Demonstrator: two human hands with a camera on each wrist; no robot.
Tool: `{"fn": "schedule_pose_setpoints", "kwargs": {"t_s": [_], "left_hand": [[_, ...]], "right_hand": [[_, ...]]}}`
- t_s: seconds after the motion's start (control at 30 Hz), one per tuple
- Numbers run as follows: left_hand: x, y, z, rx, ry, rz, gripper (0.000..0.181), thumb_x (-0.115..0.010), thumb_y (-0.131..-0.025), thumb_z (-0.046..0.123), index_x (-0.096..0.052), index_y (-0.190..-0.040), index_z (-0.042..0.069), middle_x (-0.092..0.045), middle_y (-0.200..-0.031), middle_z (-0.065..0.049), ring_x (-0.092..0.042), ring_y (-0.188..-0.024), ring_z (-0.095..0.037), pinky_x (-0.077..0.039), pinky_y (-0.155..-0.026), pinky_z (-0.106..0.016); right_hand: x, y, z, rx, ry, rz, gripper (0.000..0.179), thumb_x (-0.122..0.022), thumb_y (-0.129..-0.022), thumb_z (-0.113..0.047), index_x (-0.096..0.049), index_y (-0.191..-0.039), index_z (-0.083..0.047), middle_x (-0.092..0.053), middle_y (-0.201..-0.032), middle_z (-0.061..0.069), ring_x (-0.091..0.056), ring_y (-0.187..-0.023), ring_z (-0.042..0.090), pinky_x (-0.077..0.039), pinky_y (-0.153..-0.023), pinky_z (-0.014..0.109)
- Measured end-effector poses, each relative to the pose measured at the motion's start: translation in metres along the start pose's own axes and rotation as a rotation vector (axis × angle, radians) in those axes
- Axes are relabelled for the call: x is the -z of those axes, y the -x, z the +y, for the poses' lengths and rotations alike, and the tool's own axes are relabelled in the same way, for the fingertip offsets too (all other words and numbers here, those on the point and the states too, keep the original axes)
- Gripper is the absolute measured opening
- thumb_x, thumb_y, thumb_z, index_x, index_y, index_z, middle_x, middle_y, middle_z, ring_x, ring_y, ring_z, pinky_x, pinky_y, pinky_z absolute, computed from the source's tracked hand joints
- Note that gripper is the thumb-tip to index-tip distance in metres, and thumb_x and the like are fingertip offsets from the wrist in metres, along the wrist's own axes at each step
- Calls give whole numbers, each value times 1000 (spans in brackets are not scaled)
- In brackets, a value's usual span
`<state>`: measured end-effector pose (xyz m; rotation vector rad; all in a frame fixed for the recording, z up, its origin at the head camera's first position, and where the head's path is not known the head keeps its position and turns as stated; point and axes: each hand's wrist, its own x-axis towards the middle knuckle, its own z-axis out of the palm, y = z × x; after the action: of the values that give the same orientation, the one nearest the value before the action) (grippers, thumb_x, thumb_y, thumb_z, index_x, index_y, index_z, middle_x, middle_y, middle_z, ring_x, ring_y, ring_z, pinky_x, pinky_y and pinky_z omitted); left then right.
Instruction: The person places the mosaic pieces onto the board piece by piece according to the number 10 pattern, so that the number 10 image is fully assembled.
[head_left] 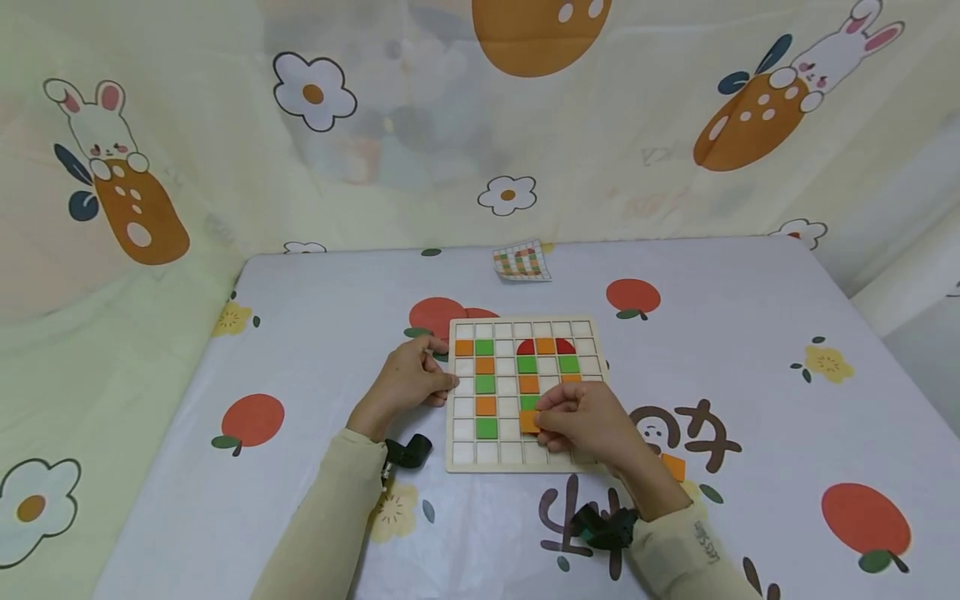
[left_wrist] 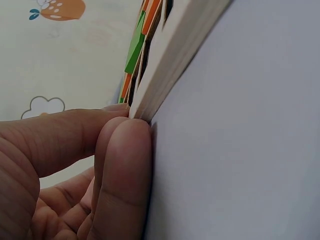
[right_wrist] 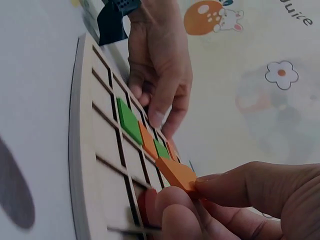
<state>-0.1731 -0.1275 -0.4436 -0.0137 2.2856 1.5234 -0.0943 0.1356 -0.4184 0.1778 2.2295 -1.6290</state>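
A wooden grid board point(head_left: 461, 468) lies on the table, with green, orange and red pieces in some of its cells. My right hand point(head_left: 588, 421) pinches an orange tile point(head_left: 529, 422) between thumb and fingers over the lower middle cells. That tile point(right_wrist: 177, 175) looks tilted in the right wrist view, with a red piece point(right_wrist: 149, 204) in a cell close by my fingers. Against the board's left edge rest the thumb and a fingertip of my left hand point(head_left: 405, 379). The left wrist view shows these fingertips touching the board's rim point(left_wrist: 162, 70). My right hand covers several lower right cells.
Behind the board stands a small card point(head_left: 521, 261) printed with a coloured grid. A loose orange tile point(head_left: 673, 467) lies on the table beside my right wrist. A patterned cloth covers the table, and a printed curtain point(head_left: 420, 167) hangs behind it.
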Motion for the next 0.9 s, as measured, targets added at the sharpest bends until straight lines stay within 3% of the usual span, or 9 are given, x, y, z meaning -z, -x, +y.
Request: {"fn": "schedule_pose_setpoints", "kwargs": {"t_s": [0.4, 0.9], "left_hand": [[-1, 0, 0, -1, 2, 2, 52, -83, -88, 5, -57, -134, 4, -64, -83, -11, -67, -60, -17, -61, -59, -26], [0, -1, -1, -4, 11, -1, 53, -83, -88, 5, -57, -134, 4, -64, -84, -11, -67, -61, -17, -62, -60, -27]], "right_hand": [[-16, -6, -3, -17, 8, 14, 10, -76, -94, -5, -70, -99, 2, -73, -79, 12, -69, -62, 20, -62, -61, 28], [-22, -5, -4, -9, 67, 18, 7, -75, -95, -6, -73, -98, -1, -69, -73, 10, -62, -58, 19, -58, -55, 26]]}}
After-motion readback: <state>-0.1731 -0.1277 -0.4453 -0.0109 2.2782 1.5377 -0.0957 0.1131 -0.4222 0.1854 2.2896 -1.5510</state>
